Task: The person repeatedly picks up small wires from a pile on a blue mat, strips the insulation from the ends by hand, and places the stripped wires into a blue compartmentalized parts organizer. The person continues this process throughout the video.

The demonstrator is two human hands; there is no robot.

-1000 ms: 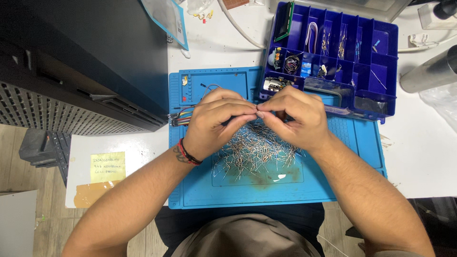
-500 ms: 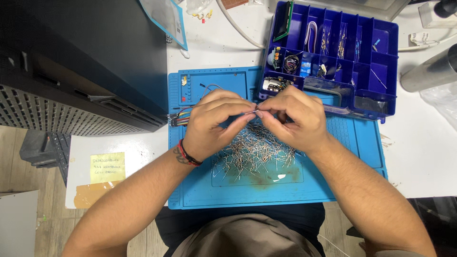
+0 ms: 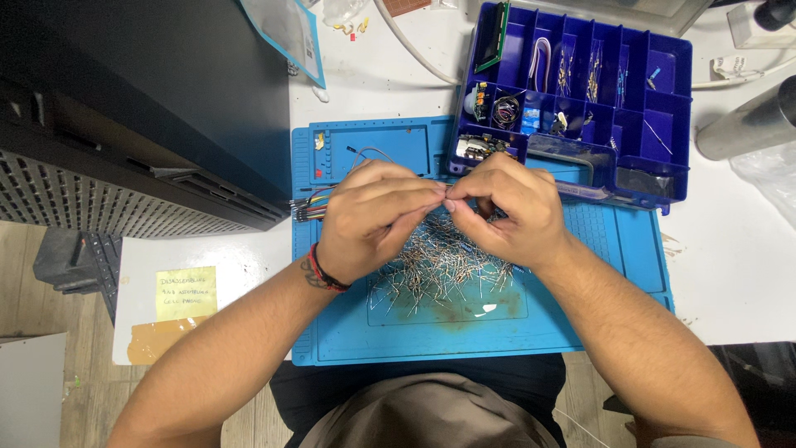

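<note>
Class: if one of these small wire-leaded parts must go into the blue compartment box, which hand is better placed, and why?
Probably the right hand: it lies directly below the blue compartment box at the mat's right. The left hand is farther, near the bundle of coloured wires. Both meet over the pile of parts.

Mat (image 3: 630,249): on the table (image 3: 730,282), in front of the person.
Pile of small parts (image 3: 439,265): on the mat, mid-mat.
Hands: left hand (image 3: 373,216) and right hand (image 3: 506,211) above the pile, fingertips meeting.
Compartment box (image 3: 663,108): behind the mat's right part, overlapping its far edge.
Bundle of wires (image 3: 308,207): at the mat's left edge.
Paper note (image 3: 186,293): left of the mat.
Metal cylinder (image 3: 746,124): right of the box.
</note>
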